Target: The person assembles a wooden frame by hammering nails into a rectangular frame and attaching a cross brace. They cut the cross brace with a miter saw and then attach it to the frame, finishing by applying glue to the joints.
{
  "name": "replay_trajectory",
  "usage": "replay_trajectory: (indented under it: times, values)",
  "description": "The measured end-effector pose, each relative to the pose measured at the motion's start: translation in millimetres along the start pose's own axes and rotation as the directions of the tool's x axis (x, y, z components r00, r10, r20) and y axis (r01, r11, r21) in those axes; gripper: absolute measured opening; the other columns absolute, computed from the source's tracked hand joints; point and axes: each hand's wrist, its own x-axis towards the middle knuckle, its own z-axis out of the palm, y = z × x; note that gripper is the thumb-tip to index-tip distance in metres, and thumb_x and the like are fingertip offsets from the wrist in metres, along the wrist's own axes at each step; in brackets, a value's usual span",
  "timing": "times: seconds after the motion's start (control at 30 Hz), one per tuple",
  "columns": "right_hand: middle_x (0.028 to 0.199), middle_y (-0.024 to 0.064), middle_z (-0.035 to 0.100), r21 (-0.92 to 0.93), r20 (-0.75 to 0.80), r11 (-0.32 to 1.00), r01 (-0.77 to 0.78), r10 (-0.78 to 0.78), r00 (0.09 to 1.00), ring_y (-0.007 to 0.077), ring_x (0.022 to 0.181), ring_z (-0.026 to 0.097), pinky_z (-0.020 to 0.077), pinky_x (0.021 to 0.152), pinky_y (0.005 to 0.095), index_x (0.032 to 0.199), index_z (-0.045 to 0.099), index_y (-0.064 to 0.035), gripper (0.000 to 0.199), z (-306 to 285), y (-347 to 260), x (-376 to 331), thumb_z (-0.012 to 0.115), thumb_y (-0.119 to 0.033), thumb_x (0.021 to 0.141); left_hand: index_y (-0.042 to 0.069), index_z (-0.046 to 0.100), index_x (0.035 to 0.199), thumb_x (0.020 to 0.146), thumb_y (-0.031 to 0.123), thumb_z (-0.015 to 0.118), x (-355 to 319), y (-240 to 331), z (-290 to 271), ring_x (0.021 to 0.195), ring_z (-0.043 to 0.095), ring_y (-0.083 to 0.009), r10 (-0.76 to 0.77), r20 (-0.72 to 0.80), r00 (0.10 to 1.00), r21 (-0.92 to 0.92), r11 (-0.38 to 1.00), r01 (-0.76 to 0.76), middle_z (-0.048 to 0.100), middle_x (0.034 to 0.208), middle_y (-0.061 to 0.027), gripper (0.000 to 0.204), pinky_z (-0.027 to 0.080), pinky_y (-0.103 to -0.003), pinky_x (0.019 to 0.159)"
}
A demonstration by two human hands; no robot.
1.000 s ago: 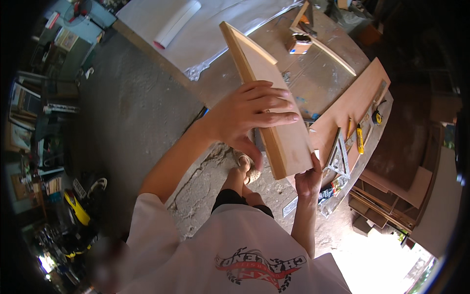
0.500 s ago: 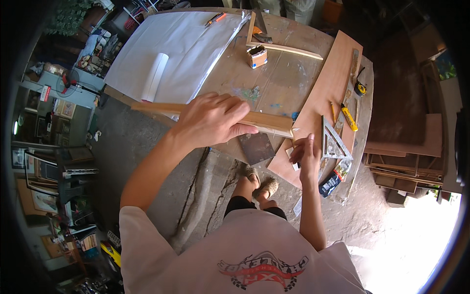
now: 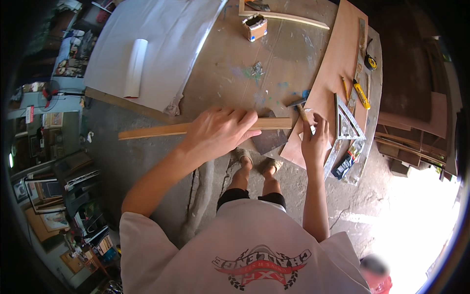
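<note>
My left hand [image 3: 220, 128] is closed round a long wooden strip [image 3: 156, 131], held crosswise above the near edge of the table. The strip's right end shows past my fingertips. My right hand [image 3: 315, 142] is at the near right of the table, its fingers curled at the wooden handle of a hammer [image 3: 303, 114]. The hammer's dark head points away from me; part of the handle is hidden by my fingers. A small white paper [image 3: 329, 145] lies on the plywood around that hand. Beneath the strip's right end is a dark flat plate [image 3: 270, 141].
A long plywood sheet [image 3: 323, 68] carries a metal set square [image 3: 348, 122], a yellow cutter [image 3: 361, 94], and a pencil [image 3: 344, 88]. A tape measure [image 3: 370, 62] and a dark tube [image 3: 345, 164] lie nearby. Farther off are a small box [image 3: 255, 28] and a white roll [image 3: 135, 68].
My view has shifted and the tabletop sits higher in it. The strip's right end has moved off the hammer, whose head now shows. My left hand keeps its hold.
</note>
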Motion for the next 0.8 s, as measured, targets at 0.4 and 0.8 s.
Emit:
replay_trajectory:
  times: [0.4,0.8]
  values:
    - [0.103,0.0163,0.062,-0.558,0.075,0.83,-0.01,0.062,0.995,0.037,0.099,0.062,0.048,0.081,0.051,0.111,0.056,-0.0045,0.025,37.5,91.3,-27.9,0.067,-0.018,0.093,0.024,0.054,0.145,0.086,0.036,0.073,-1.0,16.2,19.5,0.069,0.056,-0.0157,-0.132,-0.154,0.979,0.044,0.989,0.14,0.055,0.083,0.001,0.063,0.048,-0.032,0.062]
    - [0.059,0.0015,0.049,0.082,0.096,0.972,-0.219,0.211,0.973,0.0084,0.052,0.049,0.0357,0.051,0.0267,0.099,0.062,-0.0022,0.032,-144.2,-102.2,-79.5,0.049,-0.03,0.107,0.022,0.064,0.117,0.087,0.051,0.069,8.2,16.2,38.3,0.066,0.055,-0.0134,-0.193,-0.283,0.939,0.043,0.976,0.214,0.057,0.079,0.0058,0.041,0.045,-0.031,0.058]
